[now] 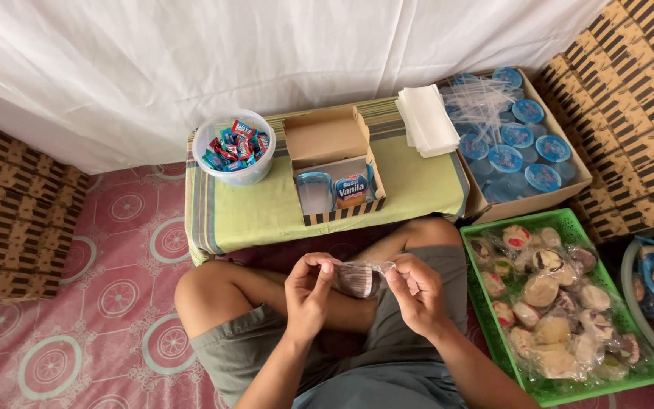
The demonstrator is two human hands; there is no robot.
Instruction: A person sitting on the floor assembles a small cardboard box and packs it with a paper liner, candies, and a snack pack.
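Clear-plastic-wrapped brown striped cake [359, 279] is hanging between both hands: left hand [308, 291] and right hand [418, 291] are each pinching its wrapper edges above the lap.

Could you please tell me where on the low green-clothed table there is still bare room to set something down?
The low green-clothed table is bare along its front edge, below the clear plastic tub of wrapped candies, and between the open cardboard snack box and the stack of white paper sheets. The green plastic basket of wrapped pastries is crowded full.
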